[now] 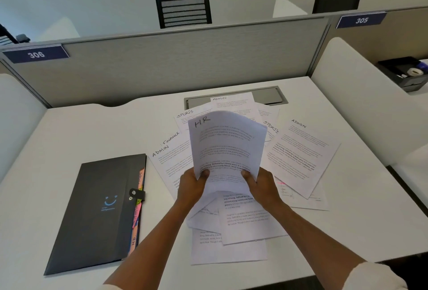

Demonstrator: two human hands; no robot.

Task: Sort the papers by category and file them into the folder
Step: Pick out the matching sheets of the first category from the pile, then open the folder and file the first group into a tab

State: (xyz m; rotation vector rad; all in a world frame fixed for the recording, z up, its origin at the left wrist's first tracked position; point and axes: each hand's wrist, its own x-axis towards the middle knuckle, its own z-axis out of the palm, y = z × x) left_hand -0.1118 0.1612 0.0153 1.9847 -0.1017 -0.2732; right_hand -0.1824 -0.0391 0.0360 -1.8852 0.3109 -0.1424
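Both hands hold up a small sheaf (225,148) headed "HR" in handwriting. The left hand (191,185) pinches its lower left edge, thumb on the front; the right hand (262,186) pinches the lower right edge the same way. The sheaf stands nearly upright above the desk (69,141), its top curling slightly away from the camera, and how many sheets it has cannot be told.

Under and around it the other papers lie fanned out flat on the desk. To the left, partly covered, are an "ADMIN" sheet (166,164) and a "FINANCE" sheet (173,139); behind the sheaf a "SPORTS" sheet (185,116) and another "ADMIN" sheet (234,104); to the right a second "SPORTS" sheet (271,127) and a third "ADMIN" sheet (303,153). More sheets (231,243) overlap below the wrists, their headings hidden.

The folder (97,211), dark with a smiley mark, lies closed on the desk left of the papers, well apart from the hands, its strap snapped over the right edge, where coloured tabs (139,208) show.

A grey partition (162,67) with a "306" plate (36,54) backs the desk, and a grey cable lid (268,96) sits under the far sheets.
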